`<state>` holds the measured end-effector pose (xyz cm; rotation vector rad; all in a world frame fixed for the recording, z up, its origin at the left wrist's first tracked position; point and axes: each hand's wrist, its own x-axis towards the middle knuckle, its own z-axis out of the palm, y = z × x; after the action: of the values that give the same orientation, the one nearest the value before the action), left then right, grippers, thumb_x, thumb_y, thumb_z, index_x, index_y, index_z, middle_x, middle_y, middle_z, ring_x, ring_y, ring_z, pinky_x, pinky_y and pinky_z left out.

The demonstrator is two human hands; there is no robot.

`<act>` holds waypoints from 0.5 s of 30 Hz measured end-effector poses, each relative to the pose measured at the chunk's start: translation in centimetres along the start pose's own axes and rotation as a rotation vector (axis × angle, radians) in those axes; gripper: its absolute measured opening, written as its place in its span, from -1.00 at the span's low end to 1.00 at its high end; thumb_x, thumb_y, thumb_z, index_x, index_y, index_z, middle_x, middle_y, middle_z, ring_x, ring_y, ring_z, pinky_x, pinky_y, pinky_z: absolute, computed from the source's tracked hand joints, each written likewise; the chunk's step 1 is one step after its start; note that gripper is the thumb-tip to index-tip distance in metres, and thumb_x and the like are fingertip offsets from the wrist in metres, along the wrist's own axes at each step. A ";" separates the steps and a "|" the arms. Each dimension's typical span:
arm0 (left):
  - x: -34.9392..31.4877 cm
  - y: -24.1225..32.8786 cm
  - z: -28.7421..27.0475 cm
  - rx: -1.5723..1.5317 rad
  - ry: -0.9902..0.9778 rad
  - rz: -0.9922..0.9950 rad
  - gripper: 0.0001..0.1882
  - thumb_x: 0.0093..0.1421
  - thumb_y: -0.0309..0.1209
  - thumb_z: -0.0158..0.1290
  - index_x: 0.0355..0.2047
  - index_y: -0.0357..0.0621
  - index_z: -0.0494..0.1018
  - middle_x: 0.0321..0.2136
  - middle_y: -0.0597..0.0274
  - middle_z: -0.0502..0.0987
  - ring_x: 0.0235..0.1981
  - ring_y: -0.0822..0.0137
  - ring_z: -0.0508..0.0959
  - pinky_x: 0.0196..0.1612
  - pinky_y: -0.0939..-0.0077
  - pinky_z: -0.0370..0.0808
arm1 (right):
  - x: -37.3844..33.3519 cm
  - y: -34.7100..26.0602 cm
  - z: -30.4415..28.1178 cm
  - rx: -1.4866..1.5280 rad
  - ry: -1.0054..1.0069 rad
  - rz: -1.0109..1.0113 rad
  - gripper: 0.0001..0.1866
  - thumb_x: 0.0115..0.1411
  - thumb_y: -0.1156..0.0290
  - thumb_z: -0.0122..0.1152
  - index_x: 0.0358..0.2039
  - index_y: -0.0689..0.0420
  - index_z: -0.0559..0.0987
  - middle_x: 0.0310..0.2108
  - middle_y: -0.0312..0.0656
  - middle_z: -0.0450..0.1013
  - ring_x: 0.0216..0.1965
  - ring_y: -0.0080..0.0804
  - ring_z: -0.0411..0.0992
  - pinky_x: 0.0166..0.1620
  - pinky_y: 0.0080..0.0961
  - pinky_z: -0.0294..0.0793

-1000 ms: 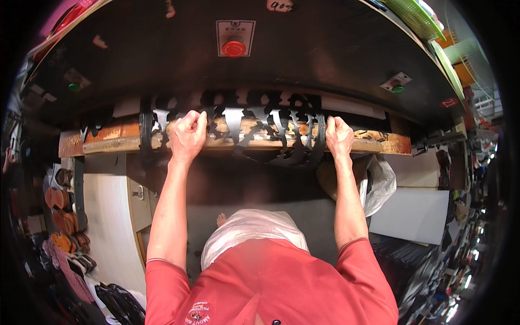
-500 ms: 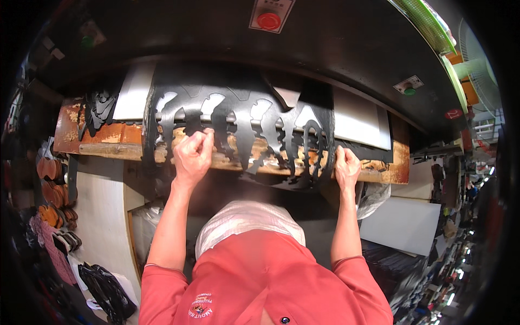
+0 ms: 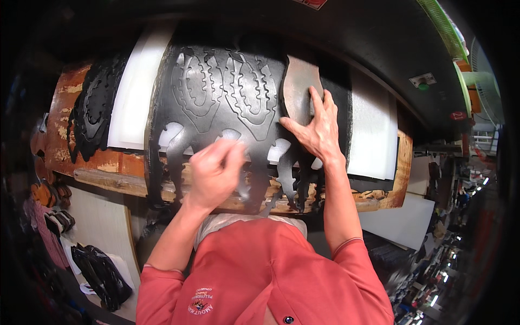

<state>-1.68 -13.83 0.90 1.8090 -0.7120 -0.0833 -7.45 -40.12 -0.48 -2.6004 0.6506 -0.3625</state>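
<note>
A black rubber sheet (image 3: 162, 111) lies across the bench, with sole-shaped outlines pressed or cut into its far part and long openings along its near edge. A brownish, sole-shaped plate (image 3: 299, 86) rests on the sheet's right side. My right hand (image 3: 317, 127) is on that plate, its fingers spread over the surface and the thumb by the left edge. Over the near cut-outs, left of centre, my left hand (image 3: 216, 172) is curled closed and smeared by motion. Whatever its fingers may hold is hidden.
White boards (image 3: 138, 92) lie under the sheet on the worn wooden bench (image 3: 116, 181). Black cut scraps (image 3: 95, 114) are at the left. A dark machine beam (image 3: 374, 49) with a green button (image 3: 423, 86) overhangs the far side.
My right hand has left the sheet's near right edge and reached up to the plate. My left hand has moved right. More of the sheet's outlined far part now shows.
</note>
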 end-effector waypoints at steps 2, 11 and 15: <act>3.9 -0.7 2.6 0.050 -0.082 0.196 -0.82 0.34 -0.57 0.17 -0.06 -0.27 0.63 -0.13 -0.06 0.71 -0.08 0.02 0.72 0.01 0.24 0.65 | 1.5 -1.0 0.6 -0.031 -0.008 0.032 0.12 -0.09 -0.02 0.62 0.45 0.15 0.36 0.47 0.41 0.07 0.43 0.31 0.15 0.44 0.00 0.27; 6.9 -3.8 6.2 0.469 -0.364 0.397 -0.37 0.25 -0.33 0.30 0.26 -0.39 0.42 0.36 -0.12 0.40 0.46 -0.12 0.30 0.50 -0.03 0.20 | 3.8 1.7 -4.2 0.751 -0.160 0.239 0.03 -0.15 0.20 0.56 0.39 0.27 0.43 0.20 0.07 0.46 0.14 -0.16 0.48 0.19 -0.34 0.47; 7.5 -2.5 6.4 0.444 -0.385 0.281 -0.35 0.22 -0.37 0.33 0.28 -0.32 0.42 0.34 -0.11 0.43 0.45 -0.13 0.32 0.47 -0.07 0.26 | 4.0 2.7 -5.2 1.051 -0.160 0.297 0.03 -0.11 0.24 0.53 0.38 0.39 0.40 0.10 -0.01 0.51 -0.04 -0.39 0.51 -0.02 -0.54 0.50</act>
<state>2.95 -22.59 -1.51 2.1155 -1.3358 -0.0924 -6.86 -46.07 3.41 -1.4937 0.5600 -0.2835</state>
